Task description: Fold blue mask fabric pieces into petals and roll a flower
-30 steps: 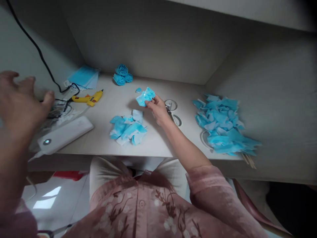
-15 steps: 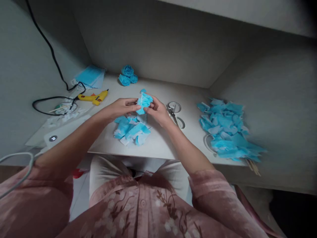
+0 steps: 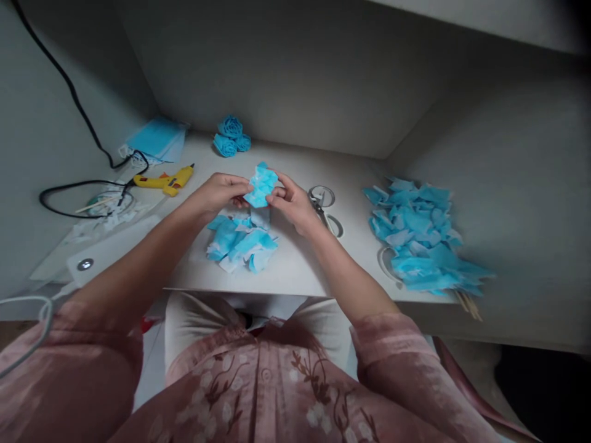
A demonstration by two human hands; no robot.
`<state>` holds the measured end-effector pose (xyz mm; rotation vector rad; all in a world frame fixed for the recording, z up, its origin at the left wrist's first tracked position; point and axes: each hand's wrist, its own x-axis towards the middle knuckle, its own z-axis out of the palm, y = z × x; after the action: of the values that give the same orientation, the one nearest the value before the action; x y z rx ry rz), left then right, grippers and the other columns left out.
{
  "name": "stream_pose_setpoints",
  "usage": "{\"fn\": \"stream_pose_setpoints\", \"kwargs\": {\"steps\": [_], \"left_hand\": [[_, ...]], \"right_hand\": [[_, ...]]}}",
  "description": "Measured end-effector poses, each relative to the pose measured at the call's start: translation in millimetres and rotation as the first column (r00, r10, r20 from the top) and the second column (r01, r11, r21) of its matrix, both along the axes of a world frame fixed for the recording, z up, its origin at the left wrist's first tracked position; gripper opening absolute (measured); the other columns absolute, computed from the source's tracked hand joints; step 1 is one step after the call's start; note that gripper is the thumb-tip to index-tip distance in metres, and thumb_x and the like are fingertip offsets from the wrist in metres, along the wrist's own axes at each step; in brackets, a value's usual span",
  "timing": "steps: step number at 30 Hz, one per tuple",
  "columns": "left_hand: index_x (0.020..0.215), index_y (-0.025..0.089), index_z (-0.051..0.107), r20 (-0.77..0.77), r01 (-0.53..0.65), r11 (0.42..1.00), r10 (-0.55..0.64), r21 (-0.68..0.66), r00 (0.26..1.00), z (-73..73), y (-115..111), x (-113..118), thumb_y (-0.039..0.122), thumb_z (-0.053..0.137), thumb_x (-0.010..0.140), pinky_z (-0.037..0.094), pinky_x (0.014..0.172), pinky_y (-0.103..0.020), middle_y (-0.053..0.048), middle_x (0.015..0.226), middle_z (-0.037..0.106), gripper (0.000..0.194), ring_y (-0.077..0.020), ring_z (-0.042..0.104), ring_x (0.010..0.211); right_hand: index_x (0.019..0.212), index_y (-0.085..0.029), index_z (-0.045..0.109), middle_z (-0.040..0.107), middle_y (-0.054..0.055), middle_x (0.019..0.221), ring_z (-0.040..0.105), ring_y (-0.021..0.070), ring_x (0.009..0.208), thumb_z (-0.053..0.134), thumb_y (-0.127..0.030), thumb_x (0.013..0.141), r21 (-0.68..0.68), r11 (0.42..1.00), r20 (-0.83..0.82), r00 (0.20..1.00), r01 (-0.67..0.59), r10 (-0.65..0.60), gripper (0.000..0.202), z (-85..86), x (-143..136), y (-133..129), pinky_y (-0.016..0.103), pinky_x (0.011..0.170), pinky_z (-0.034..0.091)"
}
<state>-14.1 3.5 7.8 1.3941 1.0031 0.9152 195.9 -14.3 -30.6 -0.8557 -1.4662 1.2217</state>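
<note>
Between my two hands is a crinkled piece of light blue mask fabric (image 3: 261, 186), held up over the table. My left hand (image 3: 225, 192) pinches its left edge between thumb and fingers. On the other side, my right hand (image 3: 292, 202) grips the right edge. Just below lies a loose heap of blue and white fabric pieces (image 3: 244, 243) on the white table (image 3: 295, 271). To the right of my right hand rest scissors (image 3: 325, 215), partly overlapping a clear tape roll (image 3: 322, 195).
Three blue fabric roses (image 3: 231, 135) sit at the back. At left are a yellow glue gun (image 3: 167, 181), stacked blue masks (image 3: 157, 140), a black cable (image 3: 76, 101) and a white power strip (image 3: 113, 249). A bigger blue fabric pile (image 3: 415, 227) and thin sticks (image 3: 470, 306) occupy the right.
The fabric piece between my hands has been spread flatter and turned, and my left hand's hold has shifted slightly. The whole view has moved a little. Both hands keep their grip.
</note>
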Motion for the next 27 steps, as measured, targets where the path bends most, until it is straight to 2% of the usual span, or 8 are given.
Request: {"fn": "stream_pose_setpoints", "kwargs": {"steps": [5,10,12,14,18,22,25,27], "left_hand": [[0.082,0.017,0.065,0.270,-0.274,0.953,0.300,-0.132,0.915,3.1,25,3,0.022,0.071,0.082,0.043,0.056,-0.022,-0.001,0.073,0.069,0.008,-0.0098,0.062,0.059],[0.083,0.017,0.060,0.426,-0.333,0.920,0.391,-0.205,0.816,-8.2,37,3,0.020,0.067,0.086,0.042,0.056,-0.023,0.000,0.072,0.064,0.008,-0.0109,0.062,0.059],[0.083,0.016,0.061,0.454,-0.339,0.907,0.420,-0.251,0.786,-13.3,36,1,0.017,0.064,0.086,0.042,0.055,-0.024,-0.001,0.071,0.064,0.005,-0.0116,0.063,0.058],[0.083,0.015,0.061,0.461,-0.338,0.894,0.443,-0.295,0.769,-15.9,33,0,0.015,0.064,0.086,0.043,0.055,-0.024,-0.002,0.071,0.064,0.004,-0.0121,0.062,0.057],[0.083,0.015,0.061,0.473,-0.351,0.867,0.489,-0.354,0.733,-15.4,32,-2,0.016,0.064,0.086,0.042,0.055,-0.023,-0.001,0.070,0.063,0.005,-0.0114,0.060,0.057],[0.084,0.015,0.060,0.481,-0.354,0.851,0.514,-0.387,0.710,-16.7,35,-3,0.016,0.062,0.087,0.041,0.055,-0.023,0.000,0.069,0.062,0.004,-0.0108,0.059,0.057],[0.084,0.015,0.060,0.492,-0.348,0.849,0.517,-0.398,0.700,-20.3,36,-4,0.016,0.063,0.086,0.041,0.055,-0.023,-0.001,0.070,0.063,0.004,-0.0110,0.059,0.057],[0.084,0.016,0.060,0.507,-0.345,0.851,0.516,-0.397,0.690,-22.6,38,-4,0.017,0.066,0.085,0.041,0.055,-0.023,-0.001,0.071,0.063,0.006,-0.0112,0.060,0.058]], "right_hand": [[0.134,-0.024,0.059,0.077,0.002,0.095,0.070,0.0153,0.082,0.073,-0.042,0.080,0.062,0.972,0.011,0.974,0.226,-0.227,0.059,12.3,31,30,0.031,0.079,0.061],[0.123,-0.019,0.067,0.076,0.004,0.096,0.068,0.0130,0.080,0.060,-0.021,0.085,0.140,0.949,0.330,0.890,0.284,-0.315,0.039,27.3,49,73,0.027,0.075,0.057],[0.121,-0.016,0.070,0.077,0.006,0.098,0.068,0.0136,0.082,0.056,-0.015,0.085,0.207,0.941,0.515,0.788,0.268,-0.337,0.038,30.6,46,88,0.028,0.079,0.056],[0.121,-0.014,0.072,0.078,0.008,0.101,0.069,0.0159,0.087,0.055,-0.012,0.087,0.276,0.933,0.679,0.640,0.229,-0.358,0.038,32.3,38,102,0.030,0.085,0.054],[0.117,-0.014,0.076,0.079,0.011,0.110,0.071,0.0206,0.099,0.053,-0.013,0.092,0.344,0.928,0.847,0.380,0.141,-0.372,0.034,33.7,14,127,0.031,0.090,0.050],[0.122,-0.017,0.074,0.078,0.011,0.116,0.071,0.0229,0.105,0.052,-0.019,0.097,0.322,0.943,0.917,0.220,0.081,-0.332,0.033,31.0,-16,145,0.031,0.089,0.050],[0.131,-0.017,0.068,0.075,0.016,0.125,0.071,0.0284,0.112,0.056,-0.033,0.099,0.318,0.945,0.939,0.108,0.080,-0.325,0.038,23.5,-36,151,0.035,0.090,0.053],[0.132,-0.014,0.067,0.072,0.021,0.130,0.069,0.0335,0.118,0.060,-0.034,0.097,0.305,0.948,0.947,0.072,0.092,-0.312,0.041,17.9,-44,153,0.040,0.095,0.053]]}}
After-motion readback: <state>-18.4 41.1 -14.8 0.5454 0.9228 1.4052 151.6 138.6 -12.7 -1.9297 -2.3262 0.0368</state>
